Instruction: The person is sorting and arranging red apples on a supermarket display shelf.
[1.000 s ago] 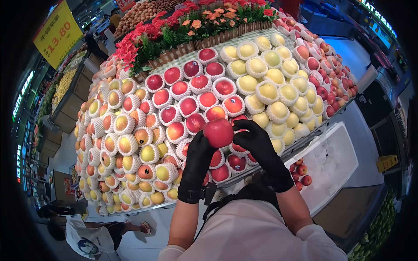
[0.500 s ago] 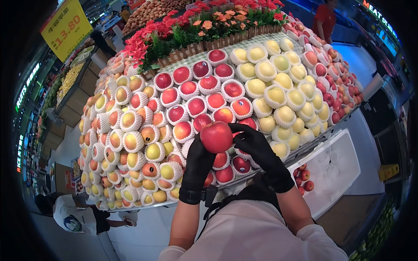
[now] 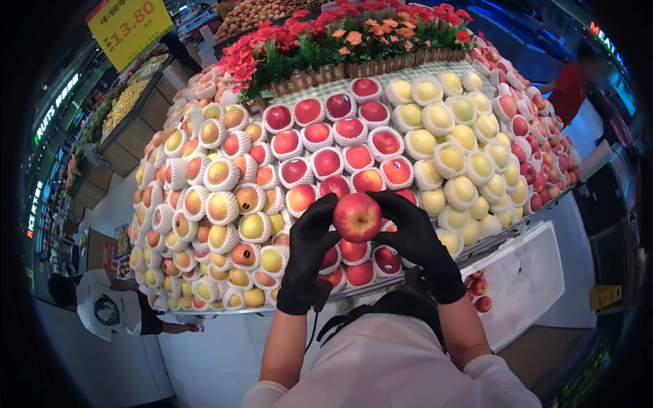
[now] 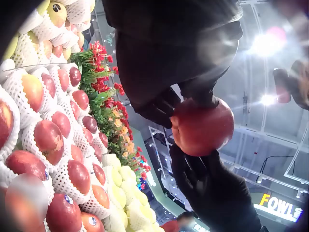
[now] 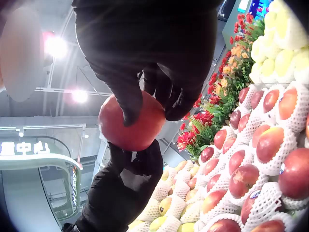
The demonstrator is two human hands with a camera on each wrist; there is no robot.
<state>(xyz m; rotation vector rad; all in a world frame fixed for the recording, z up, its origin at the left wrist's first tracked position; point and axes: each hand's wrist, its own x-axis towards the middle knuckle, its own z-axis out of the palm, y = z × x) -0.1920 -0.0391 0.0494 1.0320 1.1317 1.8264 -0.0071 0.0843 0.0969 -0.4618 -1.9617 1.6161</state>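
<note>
In the head view, a red apple [image 3: 357,217] is held just below the centre of the frame, between the left hand [image 3: 309,248] and the right hand [image 3: 416,241], both in black gloves. The fingers of each hand are curled round the apple's sides. Behind it a fruit display [image 3: 224,197] fills the middle of the frame: red apples in white foam nets at centre, yellow ones to the right, mixed ones to the left. A flower bed [image 3: 354,34] runs along the top, and a yellow price sign [image 3: 129,24] stands in the upper left.

In the left wrist view, the apple [image 4: 203,126] is seen right of centre, clamped from above and below by gloved fingers [image 4: 166,104]. Netted apples [image 4: 48,140] fill the left side of the frame.

In the right wrist view, the apple [image 5: 131,121] is seen left of centre, gripped by fingers [image 5: 169,92] from above, while the other hand [image 5: 128,183] presses on it from below. Netted fruit [image 5: 251,159] is seen at the lower right.
</note>
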